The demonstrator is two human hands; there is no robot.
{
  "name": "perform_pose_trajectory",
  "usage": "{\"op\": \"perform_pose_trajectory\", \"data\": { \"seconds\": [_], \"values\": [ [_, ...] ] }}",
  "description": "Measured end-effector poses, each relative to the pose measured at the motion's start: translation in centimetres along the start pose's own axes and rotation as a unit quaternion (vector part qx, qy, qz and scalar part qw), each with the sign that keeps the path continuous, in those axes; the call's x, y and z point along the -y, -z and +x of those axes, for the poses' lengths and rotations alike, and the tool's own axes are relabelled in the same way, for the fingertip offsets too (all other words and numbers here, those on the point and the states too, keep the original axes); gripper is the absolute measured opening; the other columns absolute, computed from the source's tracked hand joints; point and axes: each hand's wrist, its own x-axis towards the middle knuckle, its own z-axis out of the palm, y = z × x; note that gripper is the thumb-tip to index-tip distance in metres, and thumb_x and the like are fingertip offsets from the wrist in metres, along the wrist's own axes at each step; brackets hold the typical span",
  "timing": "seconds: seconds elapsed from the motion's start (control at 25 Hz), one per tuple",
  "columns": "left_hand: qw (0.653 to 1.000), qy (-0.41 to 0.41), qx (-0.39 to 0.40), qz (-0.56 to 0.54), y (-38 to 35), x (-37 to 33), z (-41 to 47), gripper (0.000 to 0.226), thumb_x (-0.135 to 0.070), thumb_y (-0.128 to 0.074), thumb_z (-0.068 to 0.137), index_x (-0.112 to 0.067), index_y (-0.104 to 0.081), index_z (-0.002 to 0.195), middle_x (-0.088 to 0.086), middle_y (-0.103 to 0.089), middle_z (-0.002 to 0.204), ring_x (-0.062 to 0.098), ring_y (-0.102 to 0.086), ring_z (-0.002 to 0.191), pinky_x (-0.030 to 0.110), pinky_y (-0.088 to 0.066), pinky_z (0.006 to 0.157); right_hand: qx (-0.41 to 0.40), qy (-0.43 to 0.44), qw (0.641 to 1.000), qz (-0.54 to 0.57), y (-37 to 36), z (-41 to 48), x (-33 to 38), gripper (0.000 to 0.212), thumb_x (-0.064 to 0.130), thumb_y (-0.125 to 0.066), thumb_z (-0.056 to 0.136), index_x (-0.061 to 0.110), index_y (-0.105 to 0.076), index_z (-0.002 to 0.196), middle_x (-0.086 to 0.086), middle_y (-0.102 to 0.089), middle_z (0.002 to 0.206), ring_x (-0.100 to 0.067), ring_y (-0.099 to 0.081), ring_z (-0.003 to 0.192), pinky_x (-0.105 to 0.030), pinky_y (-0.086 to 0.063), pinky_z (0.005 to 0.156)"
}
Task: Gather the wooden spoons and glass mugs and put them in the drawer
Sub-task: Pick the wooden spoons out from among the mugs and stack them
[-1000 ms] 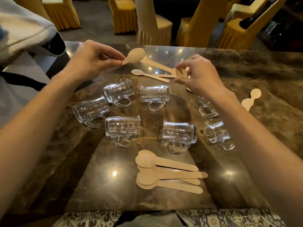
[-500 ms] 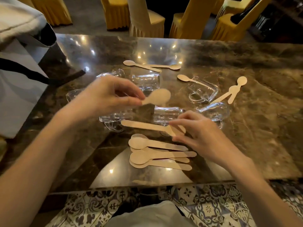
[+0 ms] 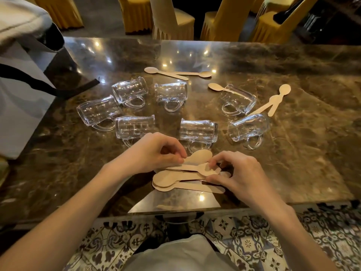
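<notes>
Marble desk [image 3: 78, 173], yellow chairs [image 3: 172, 20] behind; spoon pile [image 3: 175, 178] at the near edge, glass mugs [image 3: 198, 131] on their sides just beyond the pile, loose spoons [image 3: 166, 72] farther past, drawer not in view. Left hand [image 3: 154, 153] fingers pinch one spoon [image 3: 201, 156] over the pile; right hand [image 3: 240, 173] fingers pinch the pile's top handles. Risk: the loosely stacked pile may fan out and slide off the glossy edge, or a wrist may set a mug rolling.
</notes>
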Motion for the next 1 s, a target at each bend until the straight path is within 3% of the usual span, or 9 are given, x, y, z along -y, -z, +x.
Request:
{"op": "perform_pose_trajectory", "data": {
  "seconds": [0.28,0.4,0.56,0.64,0.72,0.8,1.0],
  "values": [
    [0.989,-0.021,0.01,0.145,-1.0,-0.3,0.3,0.01,-0.035,-0.064,0.083,-0.04,-0.068,0.091,-0.027,-0.059,0.078,-0.008,-0.055,0.079,0.004,-0.038,0.066,0.026,0.003,1.0,-0.014,-0.3,-0.4,-0.8,0.03,0.05,-0.077,0.063,0.043,-0.056,0.084,0.024,-0.054,0.089,-0.003,-0.05,0.087,-0.026,-0.041,0.073],
    [0.984,-0.03,0.015,0.174,-1.0,-0.5,0.3,0.012,-0.037,-0.061,0.085,-0.04,-0.067,0.095,-0.027,-0.057,0.083,-0.007,-0.052,0.084,0.006,-0.038,0.068,0.03,0.012,0.999,-0.016,0.2,-0.2,-0.9,0.029,0.055,-0.073,0.063,0.042,-0.058,0.084,0.024,-0.056,0.091,-0.001,-0.05,0.087,-0.023,-0.04,0.072],
    [0.988,-0.048,0.015,0.143,0.7,-1.6,0.7,0.021,-0.04,-0.058,0.084,-0.035,-0.066,0.103,-0.022,-0.064,0.092,-0.006,-0.058,0.086,0.01,-0.046,0.074,0.002,0.026,1.0,0.0,2.4,1.4,-0.6,0.04,0.07,-0.052,0.062,0.039,-0.059,0.087,0.027,-0.051,0.08,0.009,-0.049,0.078,-0.014,-0.042,0.067],
    [0.993,-0.048,-0.017,0.108,2.3,-2.3,1.2,0.028,-0.048,-0.055,0.08,-0.035,-0.064,0.103,-0.021,-0.065,0.09,-0.007,-0.059,0.084,0.01,-0.048,0.073,-0.034,0.04,0.999,-0.004,3.9,3.2,-0.4,0.042,0.065,-0.052,0.065,0.033,-0.063,0.09,0.024,-0.053,0.079,0.008,-0.05,0.074,-0.012,-0.04,0.064],
    [0.992,-0.043,-0.061,0.106,4.2,-2.6,2.2,0.033,-0.053,-0.051,0.077,-0.037,-0.062,0.103,-0.023,-0.062,0.089,-0.01,-0.058,0.083,0.008,-0.047,0.069,-0.064,0.047,0.997,-0.019,5.3,5.3,-0.3,0.03,0.051,-0.064,0.073,0.028,-0.066,0.092,0.019,-0.057,0.083,0.007,-0.05,0.072,-0.014,-0.04,0.063],
    [0.986,-0.043,-0.108,0.123,6.3,-2.4,3.7,0.026,-0.044,-0.054,0.082,-0.035,-0.062,0.105,-0.023,-0.061,0.089,-0.01,-0.057,0.084,0.006,-0.045,0.069,-0.083,0.049,0.995,-0.033,6.4,7.6,-0.4,0.023,0.042,-0.07,0.075,0.027,-0.068,0.093,0.017,-0.058,0.083,0.005,-0.051,0.071,-0.018,-0.042,0.063],
    [0.962,-0.03,-0.197,0.184,11.0,-1.0,8.4,0.023,-0.027,-0.059,0.088,-0.023,-0.064,0.11,-0.007,-0.064,0.097,0.006,-0.059,0.087,0.018,-0.044,0.078,-0.114,0.028,0.991,-0.068,8.0,13.2,-1.4,0.03,0.042,-0.072,0.076,0.025,-0.07,0.1,0.009,-0.065,0.091,-0.007,-0.056,0.077,-0.027,-0.045,0.069]
  ]
}}
